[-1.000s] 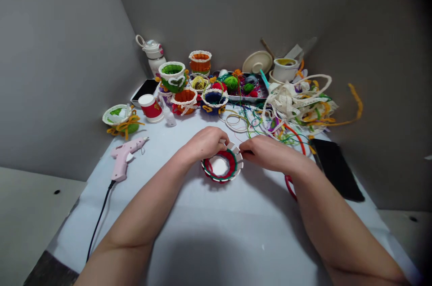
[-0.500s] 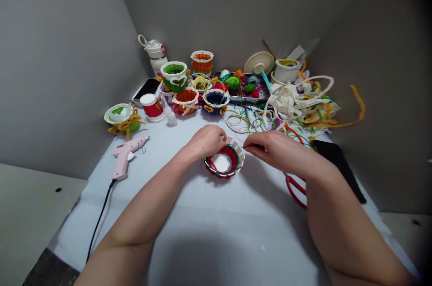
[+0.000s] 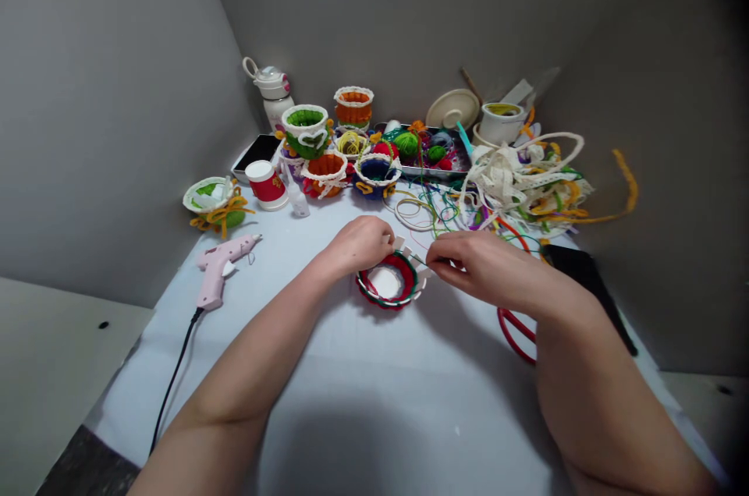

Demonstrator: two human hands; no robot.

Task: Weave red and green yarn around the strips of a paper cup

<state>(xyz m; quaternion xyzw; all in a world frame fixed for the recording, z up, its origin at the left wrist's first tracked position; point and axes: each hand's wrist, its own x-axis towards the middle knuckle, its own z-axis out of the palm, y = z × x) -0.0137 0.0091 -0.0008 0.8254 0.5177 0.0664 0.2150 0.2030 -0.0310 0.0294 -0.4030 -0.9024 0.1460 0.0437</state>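
Note:
A small paper cup with its rim cut into upright white strips [image 3: 389, 304] sits on the table, red and green yarn woven round its wall. My left hand [image 3: 363, 245] is closed on the cup's far left edge, pinching the strips. At the cup's right side my right hand [image 3: 459, 258] is shut in a pinch on a thin dark green yarn [image 3: 417, 258], which runs taut to the rim. Its fingertips are close to the strips on that side.
A pink glue gun [image 3: 220, 266] lies at left. Several yarn-covered cups [image 3: 325, 173], a red-and-white paper cup [image 3: 266, 186] and a glue bottle [image 3: 298, 203] stand behind. Lace and ribbons [image 3: 509, 176], red-handled scissors [image 3: 515, 338] and a black phone-like slab [image 3: 585, 289] are at right.
My right hand has moved slightly right and down, and the green yarn now shows stretched between it and the rim. My left hand keeps its hold on the cup.

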